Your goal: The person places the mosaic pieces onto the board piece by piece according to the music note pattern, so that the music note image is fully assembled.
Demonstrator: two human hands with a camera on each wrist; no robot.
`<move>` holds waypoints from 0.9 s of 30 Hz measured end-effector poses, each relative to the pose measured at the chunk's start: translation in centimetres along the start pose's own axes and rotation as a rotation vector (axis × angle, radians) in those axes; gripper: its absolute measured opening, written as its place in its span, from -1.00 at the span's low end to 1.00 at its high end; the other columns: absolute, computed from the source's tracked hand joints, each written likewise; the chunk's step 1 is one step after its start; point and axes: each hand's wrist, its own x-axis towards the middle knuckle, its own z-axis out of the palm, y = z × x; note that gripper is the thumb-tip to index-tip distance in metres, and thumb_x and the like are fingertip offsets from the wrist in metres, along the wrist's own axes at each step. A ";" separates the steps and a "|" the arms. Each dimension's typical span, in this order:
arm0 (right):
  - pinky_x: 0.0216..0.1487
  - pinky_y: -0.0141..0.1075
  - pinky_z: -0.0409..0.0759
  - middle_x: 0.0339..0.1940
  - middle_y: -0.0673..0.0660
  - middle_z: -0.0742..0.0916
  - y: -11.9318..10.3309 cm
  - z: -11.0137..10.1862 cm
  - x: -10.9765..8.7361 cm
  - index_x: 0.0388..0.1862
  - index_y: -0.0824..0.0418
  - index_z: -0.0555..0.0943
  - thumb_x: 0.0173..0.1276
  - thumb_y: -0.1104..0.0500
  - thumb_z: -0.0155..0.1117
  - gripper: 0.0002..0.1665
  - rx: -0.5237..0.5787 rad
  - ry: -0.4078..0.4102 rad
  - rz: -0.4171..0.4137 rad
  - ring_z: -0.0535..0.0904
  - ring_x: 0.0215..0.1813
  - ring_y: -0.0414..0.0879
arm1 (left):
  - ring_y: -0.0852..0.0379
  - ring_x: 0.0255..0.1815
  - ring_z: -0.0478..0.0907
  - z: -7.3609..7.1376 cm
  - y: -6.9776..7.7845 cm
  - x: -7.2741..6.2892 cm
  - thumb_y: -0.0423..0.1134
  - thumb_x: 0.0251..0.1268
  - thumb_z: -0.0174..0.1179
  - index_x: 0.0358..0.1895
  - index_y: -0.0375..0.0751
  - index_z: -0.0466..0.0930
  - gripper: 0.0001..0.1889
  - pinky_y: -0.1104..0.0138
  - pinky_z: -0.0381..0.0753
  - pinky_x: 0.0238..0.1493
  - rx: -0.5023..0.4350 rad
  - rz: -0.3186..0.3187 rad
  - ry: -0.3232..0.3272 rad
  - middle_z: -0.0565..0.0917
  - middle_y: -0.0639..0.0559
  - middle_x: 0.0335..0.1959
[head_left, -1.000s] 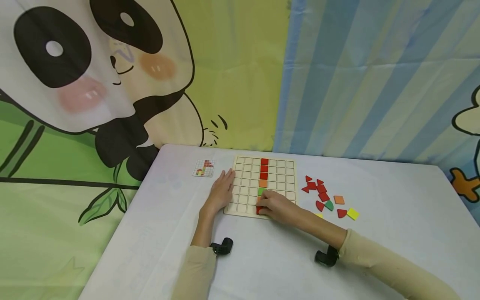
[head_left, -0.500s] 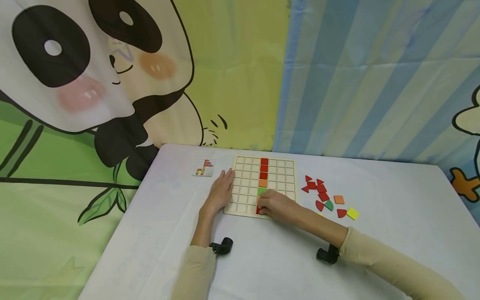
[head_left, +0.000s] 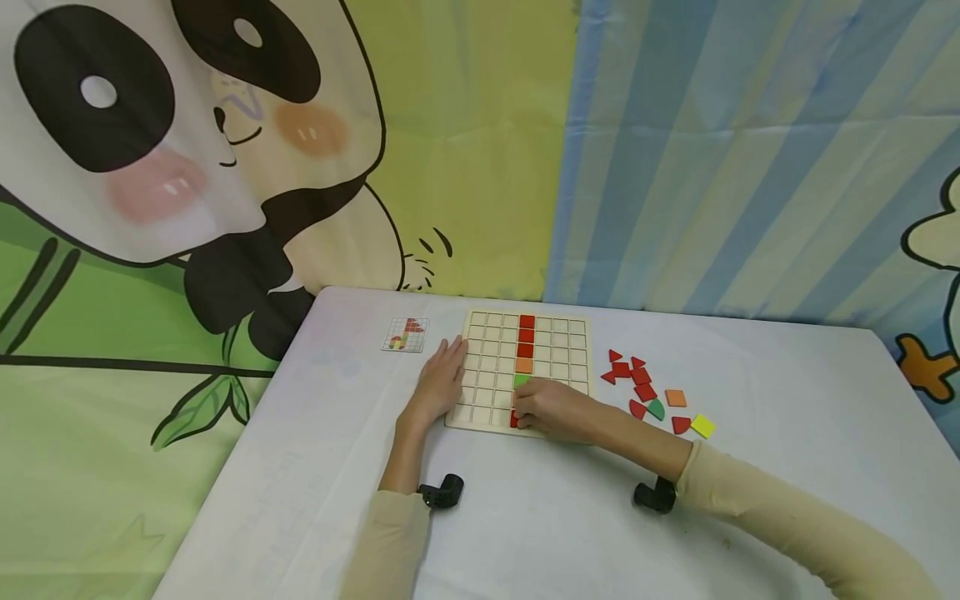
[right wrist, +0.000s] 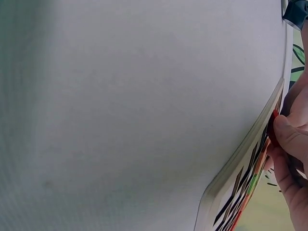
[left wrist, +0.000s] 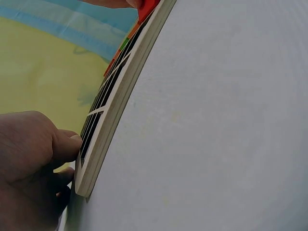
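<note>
A pale wooden grid board [head_left: 491, 359] lies on the white table. One of its columns holds red, orange and green square tiles. At the near end of that column, my right hand [head_left: 553, 408] pinches a red tile [right wrist: 273, 129] between thumb and fingertip, just over the board's slots. The same tile shows at the top of the left wrist view, standing tilted. My left hand [head_left: 438, 385] rests along the board's left edge with fingers stretched out. In the left wrist view its thumb [left wrist: 67, 144] touches the board's corner.
A small pattern card [head_left: 405, 334] lies left of the board. To its right are scattered red pieces [head_left: 641, 377], a green quarter-round piece [head_left: 656, 408], an orange square [head_left: 676, 398] and a yellow square [head_left: 703, 426]. Printed cloth hangs behind the table.
The right hand stays at the column's near end with only a slight shift, while its forearm has moved a little. The left hand keeps its place. The head view has shifted slightly.
</note>
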 end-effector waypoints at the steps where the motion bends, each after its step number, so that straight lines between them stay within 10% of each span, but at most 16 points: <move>1: -0.13 -0.39 0.68 -0.36 0.02 0.71 0.0 0.0 0.0 -0.41 0.19 0.77 0.24 0.27 0.55 -0.92 0.003 0.006 -0.007 0.59 -0.26 -0.15 | -0.15 0.75 -0.19 0.0 0.0 0.0 -0.33 0.67 -0.16 0.64 -0.29 0.10 -0.44 -0.07 -0.19 0.72 -0.002 0.000 0.001 0.04 -0.12 0.71; 27: -0.05 -0.44 0.71 -0.20 0.02 0.83 -0.4 0.9 -1.0 -0.24 0.20 0.82 0.26 0.30 0.53 -0.90 -0.160 0.091 -0.065 0.66 -0.13 -0.10 | -0.16 0.75 -0.19 0.1 0.1 0.0 -0.34 0.67 -0.17 0.64 -0.30 0.10 -0.44 -0.06 -0.19 0.72 0.007 0.003 0.005 0.04 -0.13 0.71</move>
